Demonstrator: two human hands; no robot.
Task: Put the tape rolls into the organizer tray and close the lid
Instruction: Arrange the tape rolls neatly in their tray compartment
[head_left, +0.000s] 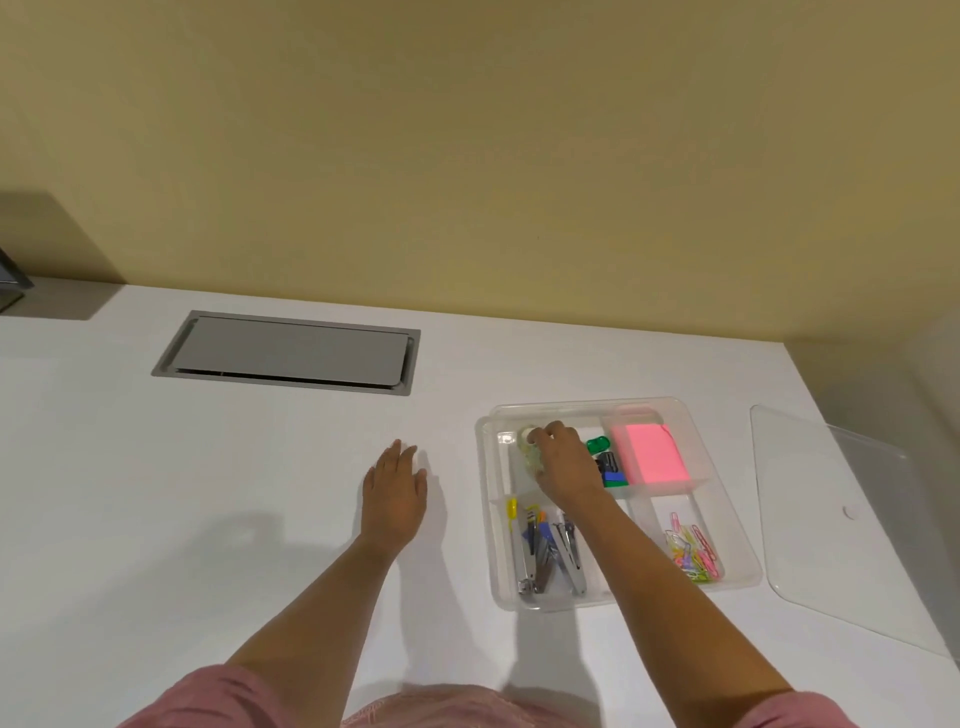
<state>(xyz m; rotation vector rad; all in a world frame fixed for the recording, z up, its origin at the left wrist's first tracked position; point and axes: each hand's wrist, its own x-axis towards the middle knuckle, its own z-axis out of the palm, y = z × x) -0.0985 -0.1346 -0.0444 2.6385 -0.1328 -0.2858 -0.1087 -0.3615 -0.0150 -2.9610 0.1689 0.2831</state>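
Gripping a tape roll (531, 451) in the tray (737, 530), right hand (563, 462) (left hand (395, 491) flat, well apart)

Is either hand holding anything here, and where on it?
The right hand rests on a tape roll in the organizer tray; the exact grip is hidden. The left hand lies flat, holding nothing.

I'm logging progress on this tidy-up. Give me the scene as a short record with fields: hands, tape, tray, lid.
left hand: flat on the table, holding nothing
right hand: inside the tray's far-left compartment, fingers on the tape
tape: clear rolls, in that compartment, partly hidden by the hand
tray: open; also holds pink notes, staplers, paper clips
lid: off, lying right of the tray
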